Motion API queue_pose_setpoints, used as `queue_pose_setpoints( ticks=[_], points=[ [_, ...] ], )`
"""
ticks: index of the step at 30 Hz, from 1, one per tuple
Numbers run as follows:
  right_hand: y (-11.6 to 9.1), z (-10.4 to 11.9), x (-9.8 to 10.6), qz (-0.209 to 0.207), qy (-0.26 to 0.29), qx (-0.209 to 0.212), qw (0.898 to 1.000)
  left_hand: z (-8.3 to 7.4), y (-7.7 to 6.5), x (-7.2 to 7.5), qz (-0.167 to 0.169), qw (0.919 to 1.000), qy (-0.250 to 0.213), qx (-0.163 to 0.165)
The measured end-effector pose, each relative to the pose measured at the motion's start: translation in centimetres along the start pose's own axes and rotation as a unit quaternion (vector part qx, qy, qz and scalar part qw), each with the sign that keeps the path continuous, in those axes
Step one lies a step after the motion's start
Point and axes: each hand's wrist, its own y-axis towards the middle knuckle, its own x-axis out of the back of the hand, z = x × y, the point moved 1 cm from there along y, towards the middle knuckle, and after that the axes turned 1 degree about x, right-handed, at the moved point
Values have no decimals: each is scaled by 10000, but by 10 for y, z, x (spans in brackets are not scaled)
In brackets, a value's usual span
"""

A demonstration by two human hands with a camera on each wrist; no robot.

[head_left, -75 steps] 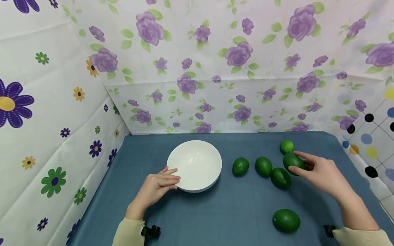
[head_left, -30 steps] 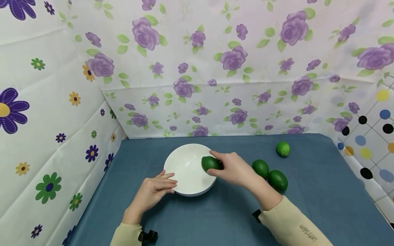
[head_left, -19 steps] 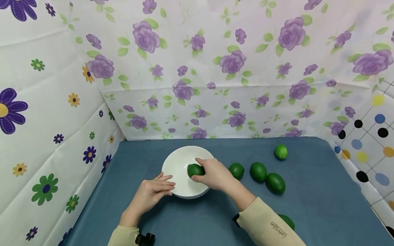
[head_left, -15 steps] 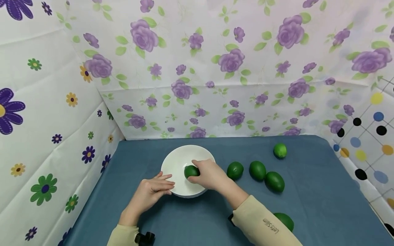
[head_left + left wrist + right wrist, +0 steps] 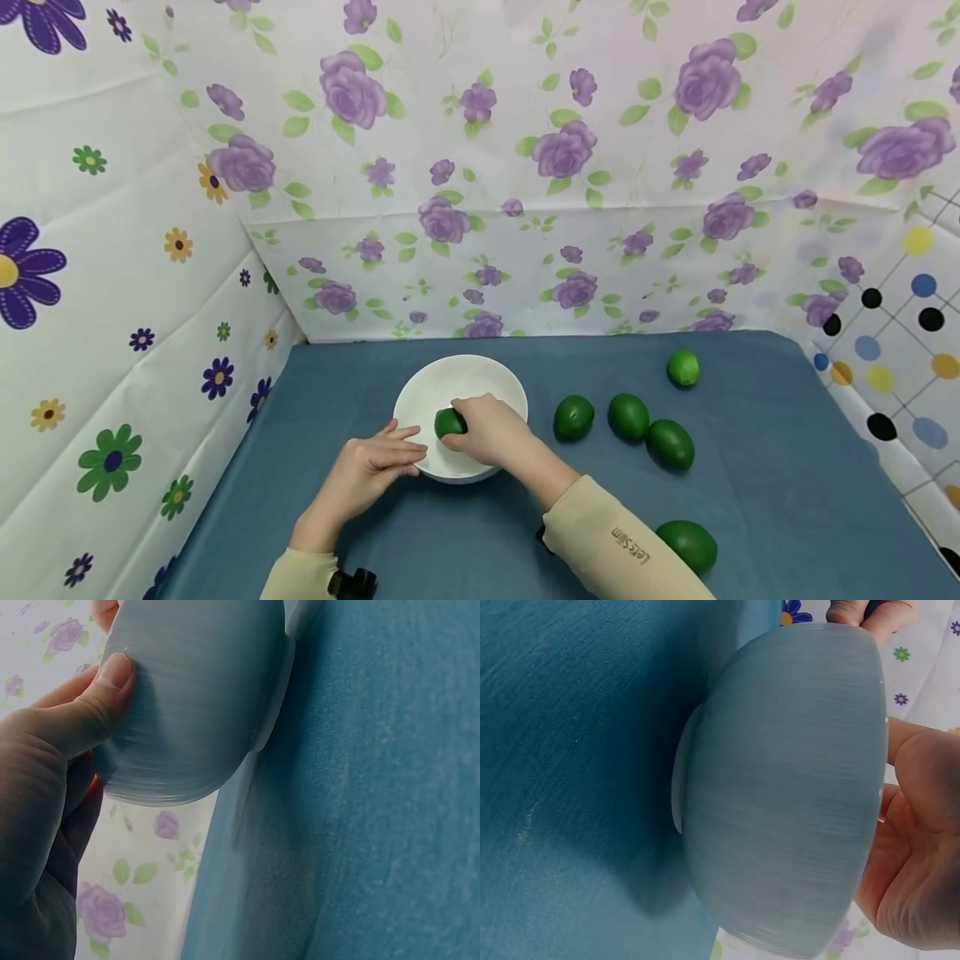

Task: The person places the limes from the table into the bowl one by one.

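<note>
A white bowl (image 5: 418, 387) stands upright on the table, its pale outer wall filling much of both wrist views. My left hand (image 5: 381, 457) grips its near left rim: the thumb (image 5: 112, 682) presses the outside while the other fingers reach over the edge. Inside the bowl, my right hand (image 5: 491, 429) holds a glossy dark green oval fruit (image 5: 449, 423) between thumb and fingers, low over the bowl's floor. In the right wrist view the bowl wall (image 5: 787, 772) hides this fruit, and the right hand (image 5: 922, 832) shows behind the rim.
Right of the bowl lie several more green fruits: one (image 5: 573, 417) nearest it, a close pair (image 5: 628, 417), a brighter one (image 5: 683, 367) at the back and another (image 5: 687, 546) beside the right sleeve. Blue cloth covers the table (image 5: 772, 433); flowered curtains (image 5: 517, 275) enclose it.
My right hand has lifted a green fruit from the right of the table and carried it leftward into the bowl. My left hand has stayed at the rim.
</note>
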Motion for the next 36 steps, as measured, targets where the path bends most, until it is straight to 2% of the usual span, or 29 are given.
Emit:
queue_pose_setpoints(
  ticks=[9,26,36],
  points=[
    [7,-7,-11,191,105,-188,9996,-1,0,-2,44,9999,102,22],
    [18,-9,-12,341,317,-428,9980,-2,-1,0,57,9994,-148,293],
    [21,-11,-16,345,310,-497,9977,0,-1,0,42,9996,-96,276]
  ],
)
